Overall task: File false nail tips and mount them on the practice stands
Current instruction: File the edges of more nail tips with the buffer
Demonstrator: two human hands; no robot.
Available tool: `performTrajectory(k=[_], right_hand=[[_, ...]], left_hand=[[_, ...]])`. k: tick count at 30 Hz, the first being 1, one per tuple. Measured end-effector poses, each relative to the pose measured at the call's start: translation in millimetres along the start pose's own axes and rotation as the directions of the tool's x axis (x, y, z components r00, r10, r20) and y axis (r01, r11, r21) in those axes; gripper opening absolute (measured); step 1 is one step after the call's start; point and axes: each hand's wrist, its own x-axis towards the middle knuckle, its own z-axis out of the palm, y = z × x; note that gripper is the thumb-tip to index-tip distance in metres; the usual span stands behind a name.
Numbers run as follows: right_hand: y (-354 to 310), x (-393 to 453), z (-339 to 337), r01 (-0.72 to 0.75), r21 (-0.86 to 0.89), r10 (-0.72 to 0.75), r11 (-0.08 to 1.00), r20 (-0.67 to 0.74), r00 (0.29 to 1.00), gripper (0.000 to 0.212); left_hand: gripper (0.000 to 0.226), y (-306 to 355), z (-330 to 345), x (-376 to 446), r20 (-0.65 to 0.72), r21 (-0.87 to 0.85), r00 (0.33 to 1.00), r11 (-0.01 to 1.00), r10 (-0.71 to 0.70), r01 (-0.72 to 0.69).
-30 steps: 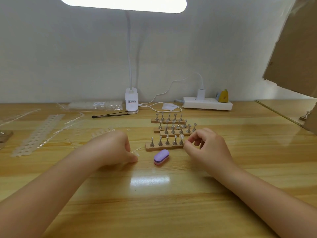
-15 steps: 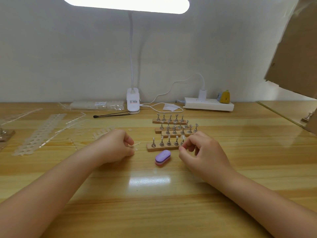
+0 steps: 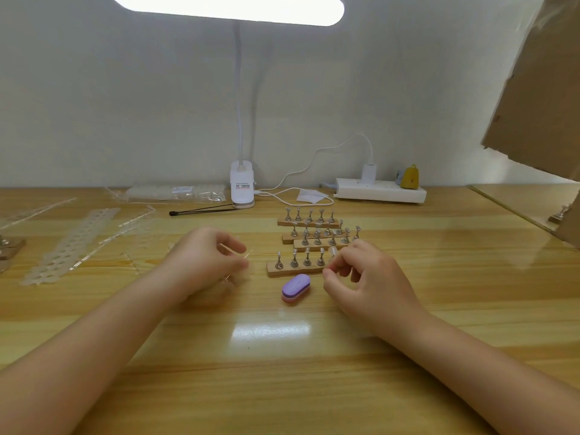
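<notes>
I see four wooden practice stands (image 3: 295, 270) lying left-right mid-desk, five metal pegs each, a clear tip (image 3: 332, 252) on the nearest stand's rightmost peg. My right hand (image 3: 364, 277) curls its fingers beside it, apparently holding nothing. My left hand (image 3: 204, 262) pinches a blurred clear strip (image 3: 243, 256). The purple oval buffer block (image 3: 296, 287) lies between them on the yellow wooden desk (image 3: 282, 356).
</notes>
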Motion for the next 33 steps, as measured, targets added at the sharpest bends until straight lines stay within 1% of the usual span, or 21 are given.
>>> performTrajectory(k=[1, 2, 4, 6, 9, 11, 13, 15, 16, 17, 19, 21, 22, 23, 24, 26, 28, 30, 32, 33], right_hand=[[-0.7, 0.1, 0.1, -0.011, 0.034, 0.010, 0.999, 0.004, 1.000, 0.008], [-1.8, 0.3, 0.1, -0.029, 0.087, 0.028, 0.996, 0.013, 1.000, 0.008], [-4.6, 0.7, 0.0, -0.094, 0.254, 0.086, 0.963, 0.042, 0.995, 0.006], [-7.4, 0.5, 0.4, -0.168, 0.427, 0.143, 0.888, 0.092, 0.985, 0.006], [-10.1, -1.0, 2.8, -0.241, 0.539, 0.169, 0.807, 0.181, 0.969, 0.009], [-11.8, -1.4, 3.8, -0.277, 0.595, 0.186, 0.754, 0.211, 0.960, 0.009], [-12.7, -1.3, 3.4, -0.307, 0.643, 0.208, 0.702, 0.228, 0.951, 0.011], [-14.0, -1.5, 3.0, -0.320, 0.658, 0.216, 0.681, 0.237, 0.947, 0.013], [-14.8, -1.8, 3.1, -0.318, 0.659, 0.215, 0.682, 0.235, 0.948, 0.014], [-15.4, -2.2, 3.5, -0.310, 0.659, 0.212, 0.686, 0.227, 0.951, 0.015], [-16.4, -2.9, 4.0, -0.291, 0.657, 0.208, 0.695, 0.204, 0.957, 0.017], [-18.1, -3.1, 3.3, -0.287, 0.662, 0.209, 0.693, 0.197, 0.958, 0.018], [-18.6, -3.0, 2.9, -0.288, 0.662, 0.208, 0.692, 0.200, 0.958, 0.018], [-18.6, -3.0, 2.8, -0.290, 0.658, 0.205, 0.695, 0.204, 0.957, 0.018], [-18.6, -3.1, 2.8, -0.295, 0.650, 0.207, 0.700, 0.211, 0.955, 0.017], [-17.5, -2.8, 3.2, -0.314, 0.626, 0.225, 0.714, 0.220, 0.949, 0.013], [-14.6, -2.0, 2.8, -0.332, 0.603, 0.254, 0.726, 0.213, 0.943, 0.012], [-11.7, -0.5, 0.5, -0.343, 0.591, 0.275, 0.730, 0.206, 0.939, 0.012], [-10.0, 0.8, -1.1, -0.360, 0.601, 0.286, 0.713, 0.219, 0.933, 0.011], [-9.4, 1.1, -1.2, -0.371, 0.614, 0.291, 0.696, 0.231, 0.928, 0.010]], left_hand=[[0.013, 1.9, 1.8, -1.1, -0.032, -0.070, 0.999, 0.997, 0.031, -0.033], [0.009, 4.8, 3.8, -2.6, -0.056, -0.154, 0.997, 0.986, 0.054, -0.062], [0.012, 12.2, 8.7, -8.0, -0.072, -0.303, 0.994, 0.947, 0.085, -0.103], [0.013, 21.7, 15.3, -17.6, -0.028, -0.407, 0.991, 0.903, 0.134, -0.134], [0.012, 32.6, 27.8, -34.0, 0.038, -0.498, 0.973, 0.849, 0.228, -0.180], [0.011, 35.3, 34.2, -40.0, 0.020, -0.485, 0.965, 0.846, 0.262, -0.219], [0.010, 35.9, 38.0, -42.5, -0.032, -0.436, 0.957, 0.857, 0.290, -0.274], [0.010, 35.7, 39.4, -44.7, -0.106, -0.342, 0.930, 0.865, 0.353, -0.367], [0.009, 35.5, 39.8, -46.4, -0.153, -0.250, 0.896, 0.860, 0.418, -0.444], [0.009, 35.2, 40.2, -48.0, -0.192, -0.130, 0.842, 0.838, 0.504, -0.531], [0.010, 33.8, 41.3, -50.1, -0.201, 0.111, 0.710, 0.735, 0.675, -0.669], [0.011, 31.4, 42.0, -50.4, -0.167, 0.269, 0.604, 0.626, 0.779, -0.732], [0.011, 30.3, 42.2, -50.1, -0.154, 0.323, 0.569, 0.586, 0.808, -0.743], [0.013, 29.5, 42.5, -50.0, -0.140, 0.370, 0.547, 0.556, 0.825, -0.744], [0.016, 29.3, 42.9, -50.0, -0.125, 0.409, 0.538, 0.537, 0.834, -0.738], [0.022, 29.4, 44.0, -50.1, -0.097, 0.461, 0.560, 0.536, 0.823, -0.707], [0.025, 27.8, 42.1, -46.8, -0.112, 0.501, 0.610, 0.575, 0.784, -0.647], [0.020, 24.9, 36.3, -39.8, -0.169, 0.467, 0.699, 0.681, 0.695, -0.564], [0.012, 17.9, 29.3, -29.0, -0.229, 0.370, 0.799, 0.809, 0.556, -0.457], [0.013, 13.6, 26.2, -24.0, -0.241, 0.336, 0.839, 0.853, 0.489, -0.400]])
